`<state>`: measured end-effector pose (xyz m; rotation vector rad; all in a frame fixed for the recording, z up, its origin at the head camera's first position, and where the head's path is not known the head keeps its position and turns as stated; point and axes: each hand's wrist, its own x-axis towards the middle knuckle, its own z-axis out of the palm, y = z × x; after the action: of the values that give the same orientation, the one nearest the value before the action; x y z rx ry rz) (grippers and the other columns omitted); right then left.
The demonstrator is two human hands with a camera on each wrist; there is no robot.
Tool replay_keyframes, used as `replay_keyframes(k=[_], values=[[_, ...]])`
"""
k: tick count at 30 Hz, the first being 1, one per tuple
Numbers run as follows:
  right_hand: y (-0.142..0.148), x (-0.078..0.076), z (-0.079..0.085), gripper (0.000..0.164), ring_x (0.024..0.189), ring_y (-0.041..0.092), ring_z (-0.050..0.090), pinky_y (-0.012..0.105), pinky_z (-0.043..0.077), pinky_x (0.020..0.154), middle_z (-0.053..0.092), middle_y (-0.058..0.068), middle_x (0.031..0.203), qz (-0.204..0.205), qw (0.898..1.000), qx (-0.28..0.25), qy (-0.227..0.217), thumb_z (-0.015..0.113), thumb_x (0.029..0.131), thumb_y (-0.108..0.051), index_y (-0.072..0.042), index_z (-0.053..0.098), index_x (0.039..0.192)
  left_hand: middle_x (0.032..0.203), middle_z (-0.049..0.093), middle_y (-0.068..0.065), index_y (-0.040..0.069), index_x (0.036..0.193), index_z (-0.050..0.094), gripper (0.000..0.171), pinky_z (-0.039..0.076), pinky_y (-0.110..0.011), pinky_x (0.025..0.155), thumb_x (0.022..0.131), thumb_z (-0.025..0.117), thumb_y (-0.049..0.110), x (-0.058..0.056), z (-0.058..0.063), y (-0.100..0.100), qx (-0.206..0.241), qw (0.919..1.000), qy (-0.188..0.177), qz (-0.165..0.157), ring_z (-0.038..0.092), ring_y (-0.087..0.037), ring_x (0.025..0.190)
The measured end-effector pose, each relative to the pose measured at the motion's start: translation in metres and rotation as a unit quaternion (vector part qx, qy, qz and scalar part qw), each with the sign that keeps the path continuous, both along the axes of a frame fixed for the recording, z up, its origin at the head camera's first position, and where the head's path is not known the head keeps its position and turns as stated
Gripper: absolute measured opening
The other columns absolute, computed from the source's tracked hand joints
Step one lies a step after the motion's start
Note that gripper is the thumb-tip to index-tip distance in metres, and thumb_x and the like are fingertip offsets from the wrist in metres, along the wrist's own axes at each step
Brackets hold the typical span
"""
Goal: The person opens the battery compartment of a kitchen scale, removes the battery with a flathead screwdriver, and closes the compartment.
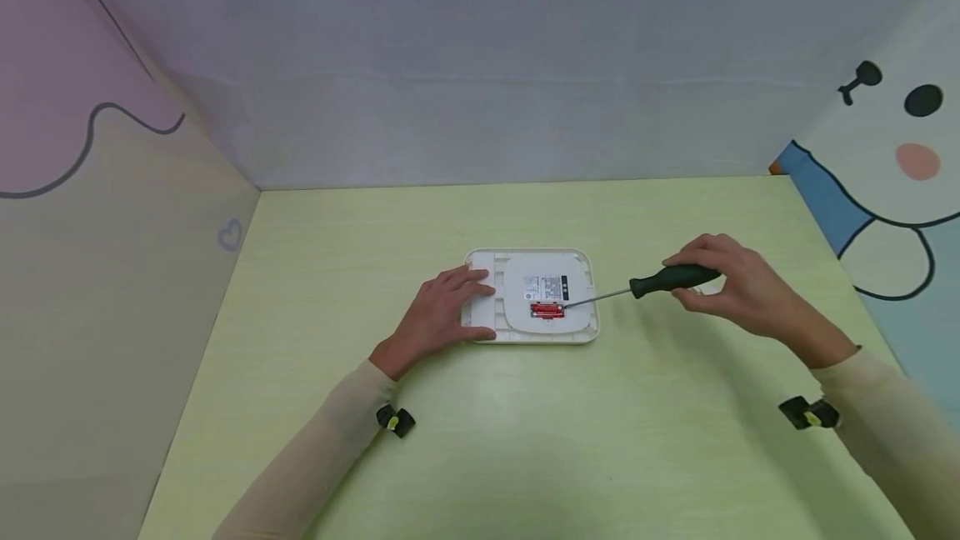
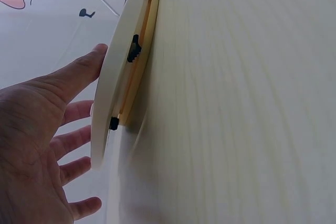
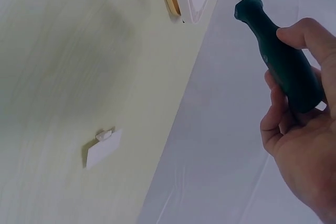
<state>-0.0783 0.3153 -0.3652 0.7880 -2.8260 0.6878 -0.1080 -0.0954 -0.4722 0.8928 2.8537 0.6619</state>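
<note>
A white, flat, rounded-rectangular device [image 1: 517,336] lies with its labelled underside up on the table. Two red batteries [image 1: 547,311] sit side by side in a small bay below its label. My left hand [image 1: 444,307] rests on the device's left end, fingers spread over the top and thumb at the near edge. In my right hand [image 1: 738,286] is a screwdriver [image 1: 675,277], its dark green handle gripped between thumb and fingers. The thin metal shaft [image 1: 600,299] points left, its tip right at the batteries' right end. The right wrist view shows the same handle [image 3: 286,61] in my grip.
A small white cover-like piece [image 3: 104,153] with a tab lies on the table in the right wrist view. The pale green tabletop [image 1: 337,248] meets a plain back wall [image 1: 480,65]. Printed side walls stand left and right.
</note>
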Motion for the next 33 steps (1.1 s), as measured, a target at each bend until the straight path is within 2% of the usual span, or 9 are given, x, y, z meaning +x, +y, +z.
replay_keyframes(k=[7, 13, 17, 21, 28, 33], values=[[-0.008, -0.002, 0.003, 0.034, 0.091, 0.005, 0.044, 0.03, 0.044, 0.065, 0.061, -0.001, 0.099, 0.005, 1.0, 0.004, 0.0, 0.082, 0.07, -0.004, -0.011, 0.073, 0.102, 0.147, 0.049, 0.003, 0.024, 0.129, 0.062, 0.065, 0.036, -0.052, 0.107, 0.075, 0.077, 0.057, 0.0, -0.001, 0.0, 0.003, 1.0, 0.002, 0.001, 0.036, -0.024, 0.142], [-0.01, -0.005, 0.003, 0.038, 0.091, 0.009, 0.044, 0.033, 0.042, 0.067, 0.061, 0.0, 0.1, 0.019, 1.0, 0.01, 0.015, 0.083, 0.068, -0.002, -0.012, 0.073, 0.103, 0.148, 0.048, 0.003, 0.024, 0.13, 0.061, 0.066, 0.035, -0.051, 0.108, 0.075, 0.077, 0.057, 0.0, 0.0, 0.0, -0.003, 1.0, -0.003, 0.002, 0.034, -0.023, 0.143], [-0.007, -0.006, 0.0, 0.037, 0.091, 0.01, 0.045, 0.032, 0.041, 0.067, 0.061, 0.0, 0.1, 0.013, 1.0, 0.012, 0.002, 0.083, 0.07, -0.003, -0.012, 0.073, 0.104, 0.148, 0.048, 0.003, 0.024, 0.131, 0.061, 0.066, 0.035, -0.051, 0.109, 0.075, 0.077, 0.057, 0.001, 0.001, 0.0, -0.008, 0.9999, -0.007, 0.004, 0.033, -0.023, 0.144], [0.0, -0.006, -0.008, 0.036, 0.09, 0.01, 0.046, 0.03, 0.041, 0.066, 0.061, 0.001, 0.101, 0.006, 1.0, 0.009, -0.012, 0.083, 0.071, -0.003, -0.012, 0.073, 0.105, 0.148, 0.048, 0.002, 0.024, 0.13, 0.061, 0.066, 0.036, -0.052, 0.108, 0.075, 0.077, 0.057, 0.001, 0.002, 0.0, -0.01, 0.9999, -0.003, 0.002, 0.034, -0.024, 0.143], [0.016, -0.006, -0.032, 0.035, 0.092, 0.005, 0.046, 0.025, 0.045, 0.062, 0.062, 0.003, 0.104, -0.008, 0.999, -0.013, -0.05, 0.081, 0.076, -0.005, -0.012, 0.072, 0.109, 0.147, 0.049, 0.002, 0.023, 0.13, 0.062, 0.066, 0.037, -0.052, 0.106, 0.075, 0.077, 0.057, 0.0, 0.001, -0.001, -0.01, 0.9999, 0.003, 0.0, 0.035, -0.025, 0.143], [0.023, -0.004, -0.043, 0.033, 0.093, -0.001, 0.049, 0.029, 0.048, 0.065, 0.063, 0.001, 0.105, -0.02, 0.997, -0.023, -0.073, 0.078, 0.08, -0.007, -0.011, 0.07, 0.112, 0.147, 0.049, 0.002, 0.024, 0.129, 0.062, 0.065, 0.038, -0.052, 0.106, 0.075, 0.077, 0.057, 0.0, -0.001, 0.0, -0.005, 0.9999, 0.013, -0.007, 0.036, -0.024, 0.143]])
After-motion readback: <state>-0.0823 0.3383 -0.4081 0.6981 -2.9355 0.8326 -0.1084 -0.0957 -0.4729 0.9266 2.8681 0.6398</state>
